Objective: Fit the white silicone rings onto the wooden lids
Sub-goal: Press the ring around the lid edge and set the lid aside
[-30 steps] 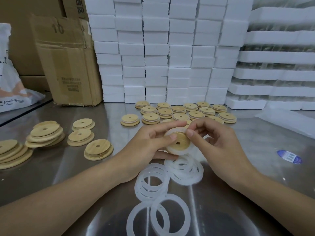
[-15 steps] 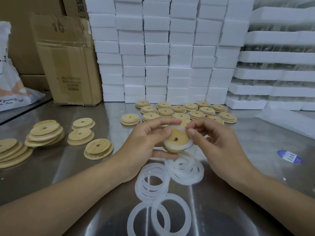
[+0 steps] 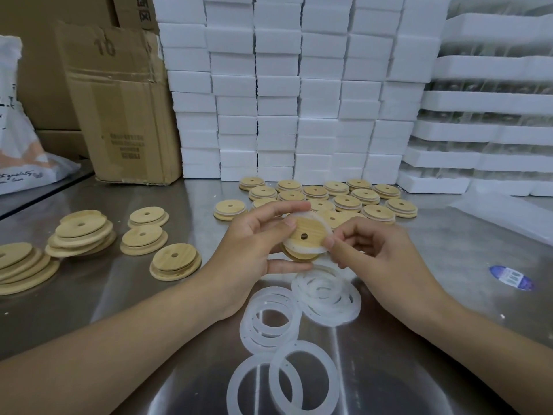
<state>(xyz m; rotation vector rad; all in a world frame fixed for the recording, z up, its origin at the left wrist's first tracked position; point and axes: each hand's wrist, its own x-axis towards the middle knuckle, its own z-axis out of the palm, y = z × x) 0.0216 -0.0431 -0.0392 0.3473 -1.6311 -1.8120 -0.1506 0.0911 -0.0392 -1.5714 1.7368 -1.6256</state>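
Wooden lid (image 3: 305,235): held above the desk (image 3: 449,265) at mid-view, tilted, face with the small centre hole turned toward the camera. A white silicone ring (image 3: 324,227) sits round its raised step; whether it is fully seated all round cannot be told.

Left hand (image 3: 254,250): grips the lid from 9 o'clock, thumb on the face, one finger over the top rim, another beneath.

Right hand (image 3: 377,259): fingers curled, thumb and forefinger pinching the ring's edge at 3 o'clock on the lid.

At 6 o'clock, just below the hands: loose rings (image 3: 326,295) in an overlapping pile on the desk; a second pile (image 3: 269,322) at 7 o'clock touches it, and two more rings (image 3: 284,381) lie overlapped nearer the camera.

At 12 o'clock, behind the hands: ringed lids (image 3: 347,202) laid flat in rows, a white band showing at each rim.

At 9 o'clock, well apart: bare lids (image 3: 80,232) in low, slipping stacks, several stacks side by side.

Further out: foam blocks (image 3: 284,100) stacked as a wall at 12 o'clock, foam trays (image 3: 493,115) at 2 o'clock, cardboard box (image 3: 119,115) at 10 o'clock, blue sticker (image 3: 512,277) on the desk at 3 o'clock.
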